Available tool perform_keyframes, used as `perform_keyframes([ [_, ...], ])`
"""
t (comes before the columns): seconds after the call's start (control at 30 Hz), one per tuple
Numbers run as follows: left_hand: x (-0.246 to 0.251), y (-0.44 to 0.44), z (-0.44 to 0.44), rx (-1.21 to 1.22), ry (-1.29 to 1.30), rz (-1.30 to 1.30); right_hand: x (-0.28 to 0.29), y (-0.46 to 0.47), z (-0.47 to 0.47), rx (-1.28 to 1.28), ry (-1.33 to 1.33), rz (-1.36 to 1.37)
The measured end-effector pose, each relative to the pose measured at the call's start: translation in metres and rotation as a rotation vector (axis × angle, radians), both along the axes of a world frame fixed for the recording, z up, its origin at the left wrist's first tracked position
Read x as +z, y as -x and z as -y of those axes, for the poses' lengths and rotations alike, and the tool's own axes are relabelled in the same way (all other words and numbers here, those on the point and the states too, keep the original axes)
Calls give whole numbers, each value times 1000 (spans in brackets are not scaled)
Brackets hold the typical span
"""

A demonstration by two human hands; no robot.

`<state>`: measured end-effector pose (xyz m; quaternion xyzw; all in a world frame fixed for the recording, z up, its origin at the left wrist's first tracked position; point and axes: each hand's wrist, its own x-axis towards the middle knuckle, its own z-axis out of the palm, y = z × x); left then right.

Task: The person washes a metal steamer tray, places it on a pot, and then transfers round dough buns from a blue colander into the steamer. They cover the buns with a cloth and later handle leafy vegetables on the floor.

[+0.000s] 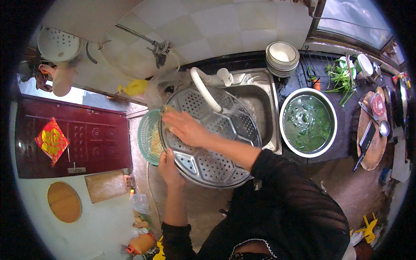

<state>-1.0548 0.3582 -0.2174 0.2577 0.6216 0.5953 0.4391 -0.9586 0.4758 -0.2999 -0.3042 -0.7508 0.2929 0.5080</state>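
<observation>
A large round perforated metal steamer tray [216,162] lies tilted over the sink [260,104], beneath a white curved faucet [206,94]. My left hand [170,169] grips the tray's near left rim, thumb on top. My right hand [183,128] reaches across the tray and presses a yellowish scrubber or cloth [167,112] against its far left edge; the hand is slightly blurred. Below the tray's left side, partly hidden, is a green plastic colander [144,139] with pale, thin strands in it. Water seems to run from the faucet onto the tray.
A white-rimmed basin [284,136] of leafy greens in water stands right of the sink. Behind it are stacked bowls [282,61], a wire rack [307,68] and green stalks [341,78]. Farther right, a knife [365,141] and a ladle [383,128] lie on a wooden chopping board [373,156].
</observation>
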Motion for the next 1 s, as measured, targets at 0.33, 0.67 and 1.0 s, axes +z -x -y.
perform_keyframes([
  [0.33, -7, 6, 12, 27, 55, -55, -108, -43, -81, -169, 503, 77],
  [0.67, -14, 5, 7, -15, -13, -120, -10, -24, -77, 83, 485, 203],
  [1.0, -26, 13, -7, -6, 34, -215, -9, -4, 0, 88, 60, -55],
])
